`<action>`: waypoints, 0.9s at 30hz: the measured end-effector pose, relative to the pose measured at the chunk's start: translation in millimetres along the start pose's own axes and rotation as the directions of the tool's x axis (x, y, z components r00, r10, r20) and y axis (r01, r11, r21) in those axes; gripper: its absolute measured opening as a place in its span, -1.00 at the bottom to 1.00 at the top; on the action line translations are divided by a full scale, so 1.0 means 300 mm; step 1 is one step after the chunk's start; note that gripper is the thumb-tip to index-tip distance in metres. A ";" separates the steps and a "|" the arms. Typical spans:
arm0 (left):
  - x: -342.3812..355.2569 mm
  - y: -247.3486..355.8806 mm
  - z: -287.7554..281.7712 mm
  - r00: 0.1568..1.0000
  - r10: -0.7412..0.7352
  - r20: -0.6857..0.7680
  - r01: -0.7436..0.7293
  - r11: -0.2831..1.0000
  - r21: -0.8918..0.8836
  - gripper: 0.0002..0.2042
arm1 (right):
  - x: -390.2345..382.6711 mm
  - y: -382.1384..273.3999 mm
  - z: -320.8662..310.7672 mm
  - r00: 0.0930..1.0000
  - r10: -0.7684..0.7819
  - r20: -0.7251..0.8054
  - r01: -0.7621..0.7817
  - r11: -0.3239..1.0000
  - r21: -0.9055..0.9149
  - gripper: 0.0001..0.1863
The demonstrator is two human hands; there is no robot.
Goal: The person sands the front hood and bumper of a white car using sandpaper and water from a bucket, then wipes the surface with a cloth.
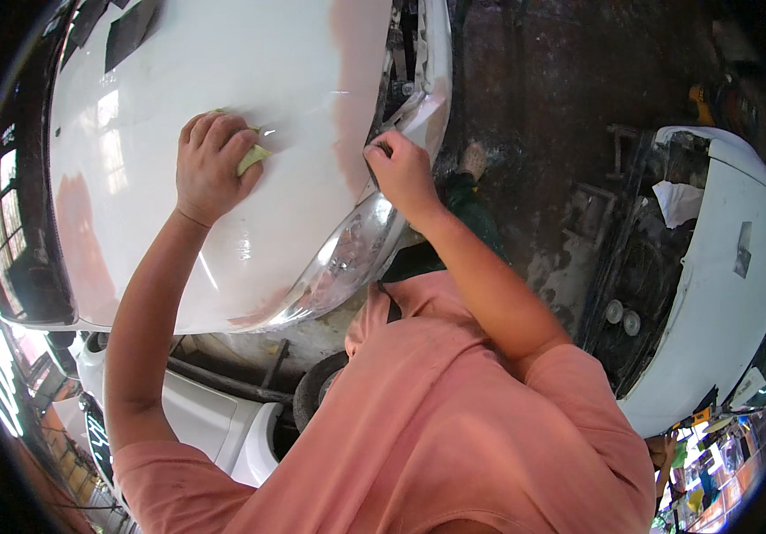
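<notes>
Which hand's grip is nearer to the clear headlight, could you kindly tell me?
Right. The right hand's grip is at the front edge of the white hood, close to the headlight; the left hand's grip is farther away, further in on the hood, over a yellow-green sheet.

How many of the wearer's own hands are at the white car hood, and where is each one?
2: the left hand is over a yellow-green sheet on the white hood; the right hand is at the hood's front edge, near the headlight.
</notes>
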State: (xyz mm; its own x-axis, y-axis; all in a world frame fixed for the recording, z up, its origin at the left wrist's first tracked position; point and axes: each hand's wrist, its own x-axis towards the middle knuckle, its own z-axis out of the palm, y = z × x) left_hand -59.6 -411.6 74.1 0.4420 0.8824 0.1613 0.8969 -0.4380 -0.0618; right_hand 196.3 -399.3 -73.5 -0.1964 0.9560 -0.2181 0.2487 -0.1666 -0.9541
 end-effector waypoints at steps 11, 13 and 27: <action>0.018 0.006 0.001 1.000 0.008 -0.001 -0.008 1.000 -0.006 -0.73 | 0.023 0.013 -0.002 0.999 -0.010 -0.035 0.010 1.000 -0.011 -0.81; 0.007 0.002 0.014 1.000 0.009 0.001 -0.009 1.000 -0.015 -0.73 | -0.010 0.002 -0.027 0.996 -0.078 0.047 0.081 0.994 -0.075 -0.80; 0.016 0.009 0.012 0.999 0.021 0.036 -0.022 1.000 0.018 -0.76 | -0.138 0.015 -0.058 0.880 0.091 0.466 -0.298 0.870 0.392 -0.13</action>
State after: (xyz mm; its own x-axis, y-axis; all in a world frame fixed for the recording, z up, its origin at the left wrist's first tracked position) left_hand -55.1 -407.9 71.0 0.4614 0.8784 0.1244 0.8870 -0.4542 -0.0829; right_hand 222.0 -435.5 -65.2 -0.5925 0.7131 -0.3748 -0.0972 -0.5251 -0.8455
